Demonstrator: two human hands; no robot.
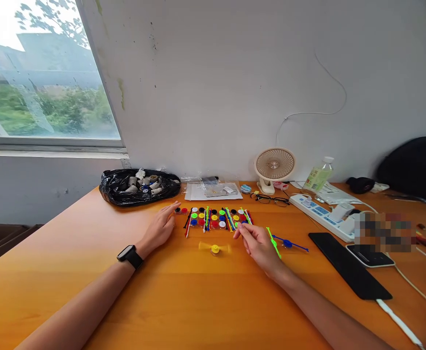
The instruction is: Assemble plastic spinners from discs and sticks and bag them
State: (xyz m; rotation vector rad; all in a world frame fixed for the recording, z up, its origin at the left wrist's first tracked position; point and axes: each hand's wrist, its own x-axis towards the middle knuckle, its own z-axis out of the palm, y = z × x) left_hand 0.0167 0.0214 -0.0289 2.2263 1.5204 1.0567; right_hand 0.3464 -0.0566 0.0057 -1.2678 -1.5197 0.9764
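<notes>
On the table, between my hands, a yellow spinning toy (215, 249) stands with its two arms blurred by motion. My left hand (162, 226) rests flat with fingers stretched out, close to a black disc (177, 210) and a red disc (184, 211). To the right of the yellow toy is my right hand (258, 245), its fingers curled together and nothing visible in them. Beyond both hands are rows of coloured round pieces (215, 217) and bundles of thin coloured sticks (207, 218). A green stick-armed toy (273, 242) and a blue one (288, 243) lie beside my right hand.
At the back stand a black plastic bag (140, 189) of scraps, papers (213, 191), a small fan (274, 167), glasses (271, 200) and a tilted bottle (318, 175). A power strip (322, 216), a black phone (347, 265) and cables occupy the right side.
</notes>
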